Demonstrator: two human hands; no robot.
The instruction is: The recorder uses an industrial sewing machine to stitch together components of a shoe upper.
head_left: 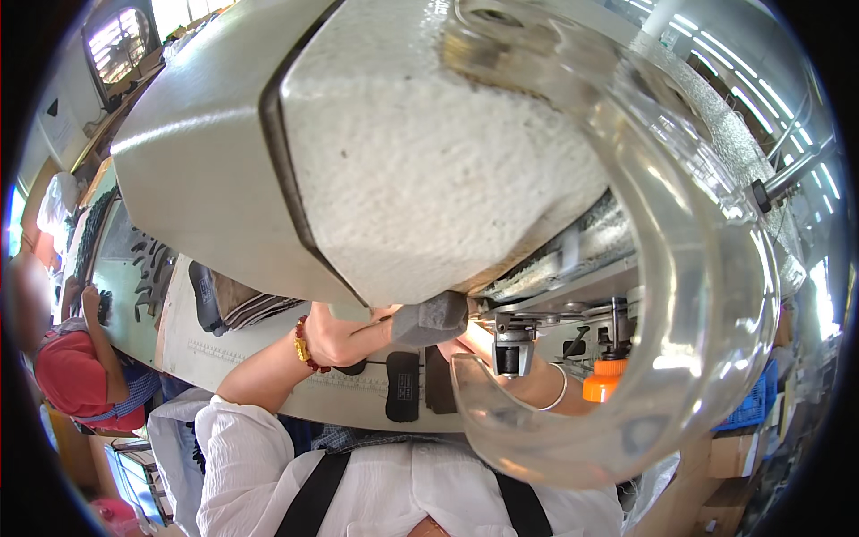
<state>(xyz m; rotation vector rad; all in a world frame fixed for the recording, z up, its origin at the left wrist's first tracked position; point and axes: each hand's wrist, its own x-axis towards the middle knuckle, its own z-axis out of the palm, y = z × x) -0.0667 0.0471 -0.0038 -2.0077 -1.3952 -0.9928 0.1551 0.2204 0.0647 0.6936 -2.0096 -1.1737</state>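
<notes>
Left fingers (369,338): pinching grey fabric (432,320)
Right hand (474,342): kinda half hidden, near the fabric
Machine (429,161): big white chunk above the fingers
Black piece (403,387): on the desk (201,345), body-side of the fingers

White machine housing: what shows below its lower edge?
The left hand holding gray fabric, and part of the right hand, its fingertips hidden. Whatever lies directly behind the housing is covered.
</notes>
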